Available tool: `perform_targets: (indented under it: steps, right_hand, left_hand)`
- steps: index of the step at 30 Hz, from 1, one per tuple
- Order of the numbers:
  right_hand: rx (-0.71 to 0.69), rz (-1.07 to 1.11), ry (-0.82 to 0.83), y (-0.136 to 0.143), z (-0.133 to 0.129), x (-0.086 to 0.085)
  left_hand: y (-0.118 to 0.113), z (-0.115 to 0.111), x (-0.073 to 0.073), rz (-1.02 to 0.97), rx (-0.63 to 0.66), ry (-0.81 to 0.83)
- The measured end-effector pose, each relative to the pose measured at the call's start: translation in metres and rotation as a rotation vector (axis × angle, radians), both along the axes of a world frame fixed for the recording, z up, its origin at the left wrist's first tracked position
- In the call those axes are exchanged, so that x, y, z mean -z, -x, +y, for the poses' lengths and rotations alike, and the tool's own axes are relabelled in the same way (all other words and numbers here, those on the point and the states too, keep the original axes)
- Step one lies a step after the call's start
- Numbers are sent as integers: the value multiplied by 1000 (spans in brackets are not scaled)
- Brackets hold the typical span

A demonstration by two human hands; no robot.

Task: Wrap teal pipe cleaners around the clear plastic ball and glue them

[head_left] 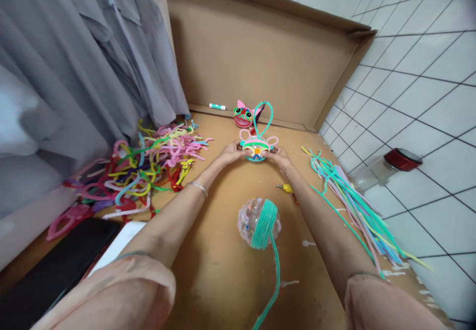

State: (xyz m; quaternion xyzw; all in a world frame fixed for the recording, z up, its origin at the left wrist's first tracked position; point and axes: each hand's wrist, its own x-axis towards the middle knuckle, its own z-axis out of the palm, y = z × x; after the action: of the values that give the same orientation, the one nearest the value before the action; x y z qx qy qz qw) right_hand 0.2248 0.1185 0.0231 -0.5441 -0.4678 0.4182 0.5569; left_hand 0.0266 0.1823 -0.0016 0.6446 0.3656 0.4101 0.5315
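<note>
"Teal and pink trim the decorated ornament [256, 151]; where is it, exactly?"

"Toward the far side of the worktop [223, 265], straight ahead, between the left hand [233, 152] and the right hand [277, 157]."

"How do they stand?"

"Both are closed on it, one on each side, thumbs toward the near face. Neither is clearly closer."

"Which way does it run?"

"Its body is broader left to right than it is tall, so the grip spans the width. A slim teal loop [272, 114] rises from the top, and pink loops stick out left and right. Whether the base touches the worktop, I can't tell."

"And around it?"

"A red-mouthed figure [243, 116] sits just beyond, slightly left. On the near side, well apart from both hands, a clear ball [246, 223] wrapped in teal strands lies between the forearms, untouched. The yellow-handled tool [287, 188] is by the right forearm, so the right hand is nearer to that."
</note>
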Motion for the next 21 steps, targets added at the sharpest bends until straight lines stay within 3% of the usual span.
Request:
perform_targets:
  steps: [13,21]
  right_hand:
    - [0,27,-20,-8,-4,-11]
    - [37,-6,-16,-10,-1,-8]
  left_hand:
    - [0,2,5,16,-30,-6]
    - [1,6,7,1,-55,-25]
